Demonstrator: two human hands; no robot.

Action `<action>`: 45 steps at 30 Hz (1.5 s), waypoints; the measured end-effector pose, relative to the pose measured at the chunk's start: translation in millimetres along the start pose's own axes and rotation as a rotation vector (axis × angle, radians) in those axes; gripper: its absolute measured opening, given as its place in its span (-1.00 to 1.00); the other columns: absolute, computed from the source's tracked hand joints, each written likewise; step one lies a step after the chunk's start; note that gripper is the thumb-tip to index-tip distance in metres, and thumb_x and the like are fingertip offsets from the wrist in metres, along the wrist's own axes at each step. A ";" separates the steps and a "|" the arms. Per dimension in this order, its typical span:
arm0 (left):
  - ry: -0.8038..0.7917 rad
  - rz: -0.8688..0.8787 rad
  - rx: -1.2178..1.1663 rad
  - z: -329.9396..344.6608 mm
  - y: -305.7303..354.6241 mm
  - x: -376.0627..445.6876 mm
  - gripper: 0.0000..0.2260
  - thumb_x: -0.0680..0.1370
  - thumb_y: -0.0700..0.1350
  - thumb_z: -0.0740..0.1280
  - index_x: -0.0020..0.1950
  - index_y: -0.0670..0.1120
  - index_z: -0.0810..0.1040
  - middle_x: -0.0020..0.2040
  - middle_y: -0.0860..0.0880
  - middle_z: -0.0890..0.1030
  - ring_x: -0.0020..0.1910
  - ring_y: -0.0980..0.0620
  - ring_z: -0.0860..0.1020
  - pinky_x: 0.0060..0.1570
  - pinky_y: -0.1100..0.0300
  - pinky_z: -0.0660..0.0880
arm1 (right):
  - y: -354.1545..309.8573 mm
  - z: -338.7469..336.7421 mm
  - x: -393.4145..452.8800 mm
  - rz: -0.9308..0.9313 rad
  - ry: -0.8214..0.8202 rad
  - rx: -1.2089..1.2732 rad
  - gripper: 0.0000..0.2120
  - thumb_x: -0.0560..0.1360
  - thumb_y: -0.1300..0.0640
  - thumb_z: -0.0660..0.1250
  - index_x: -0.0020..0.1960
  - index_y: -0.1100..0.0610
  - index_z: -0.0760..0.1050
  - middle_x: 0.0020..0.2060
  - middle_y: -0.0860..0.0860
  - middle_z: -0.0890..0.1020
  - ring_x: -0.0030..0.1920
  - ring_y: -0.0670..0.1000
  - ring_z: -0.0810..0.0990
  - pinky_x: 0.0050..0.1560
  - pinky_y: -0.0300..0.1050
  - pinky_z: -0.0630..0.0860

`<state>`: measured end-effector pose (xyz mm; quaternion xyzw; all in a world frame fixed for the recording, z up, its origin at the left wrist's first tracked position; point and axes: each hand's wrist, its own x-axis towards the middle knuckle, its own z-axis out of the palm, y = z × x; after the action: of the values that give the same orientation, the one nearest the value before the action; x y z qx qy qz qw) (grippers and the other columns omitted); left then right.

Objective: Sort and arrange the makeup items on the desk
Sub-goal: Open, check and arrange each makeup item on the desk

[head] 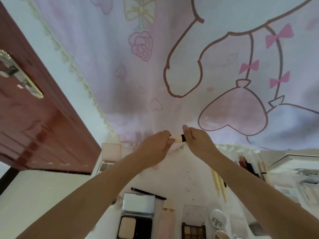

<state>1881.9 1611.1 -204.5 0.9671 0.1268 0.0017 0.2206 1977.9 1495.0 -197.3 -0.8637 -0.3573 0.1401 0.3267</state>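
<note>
Both my hands are raised above the far end of the white desk (186,171). Between them is a small cream stick with a black band (179,138). My left hand (155,149) pinches its cream end and my right hand (198,142) grips its black end. On the desk below lie an open powder compact with a mirror (136,214), a dark eyeshadow palette (193,230), a round white cushion compact (217,219) and a black pencil (148,193).
A pale palette (110,152) lies at the desk's far left. Cream brushes (219,185) and several pencils (248,166) lie to the right. A pink cartoon curtain (172,66) hangs behind the desk. A red-brown door (34,118) stands at left, white drawers (293,169) at right.
</note>
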 end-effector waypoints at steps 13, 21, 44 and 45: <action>0.047 -0.371 -1.012 -31.4 14.5 -14.6 -0.59 0.63 0.01 0.02 -0.39 -0.11 0.26 -0.62 0.10 0.23 -0.66 0.14 0.17 -0.58 0.32 0.14 | -29.9 -14.3 4.2 -0.551 0.292 0.028 -0.69 0.51 0.16 0.09 -0.38 0.21 0.38 -0.59 -0.10 0.25 -0.61 -0.12 0.14 -0.61 -0.39 0.03; -0.204 -0.212 -0.701 -57.0 4.6 -23.0 -0.72 0.61 0.00 0.12 -0.22 -0.09 0.46 -0.47 0.04 0.43 -0.56 0.13 0.37 -0.42 0.31 0.38 | -12.7 -41.5 3.6 -0.287 -0.202 0.453 -0.79 0.50 0.34 0.25 -0.19 0.05 0.46 -0.35 -0.09 0.59 -0.42 -0.20 0.52 -0.29 -0.34 0.48; -0.036 -0.111 -0.454 -60.0 9.2 -21.0 -0.79 0.60 -0.06 0.17 -0.12 -0.12 0.53 -0.40 0.08 0.52 -0.57 0.20 0.40 -0.40 0.34 0.41 | -27.0 -58.1 -0.2 -0.251 -0.270 0.152 -0.80 0.57 0.18 0.18 -0.21 0.01 0.42 -0.40 -0.07 0.54 -0.53 -0.23 0.47 -0.40 -0.37 0.42; -0.031 -0.118 -0.459 -61.1 8.3 -22.0 -0.79 0.60 -0.07 0.17 -0.14 -0.10 0.52 -0.41 0.09 0.52 -0.59 0.21 0.39 -0.41 0.36 0.41 | -24.1 -57.5 0.3 -0.286 -0.259 0.193 -0.81 0.54 0.25 0.23 -0.18 -0.01 0.43 -0.34 -0.08 0.56 -0.46 -0.26 0.51 -0.34 -0.36 0.48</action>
<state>1859.0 1624.6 -144.6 0.8824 0.1760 0.0025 0.4363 1992.7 1481.3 -138.3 -0.7438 -0.4998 0.2356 0.3759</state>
